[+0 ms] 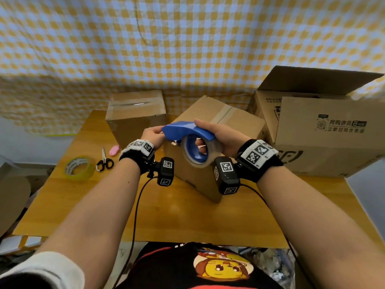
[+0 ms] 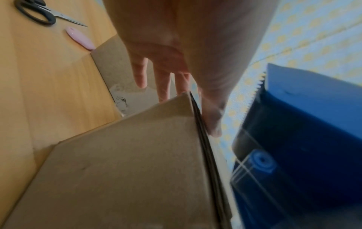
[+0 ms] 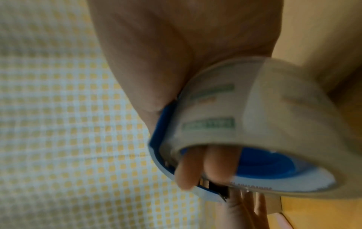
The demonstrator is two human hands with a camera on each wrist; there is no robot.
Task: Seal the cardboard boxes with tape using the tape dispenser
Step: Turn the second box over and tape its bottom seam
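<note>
Right-hand fingers (image 3: pixel 221 161) partly hidden inside roll (image 3: pixel 274 124).

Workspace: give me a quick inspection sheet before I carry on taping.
Surface: wooden table.
Job's things: blue dispenser with tape roll, held above middle box; taped box behind; open box at right.
Clutter: scissors, yellow tape, pink object.
Grippers: right hand grips dispenser; left hand pinches at its front.
Cables: black leads from wrist cameras.
Surroundings: checked cloth.
</note>
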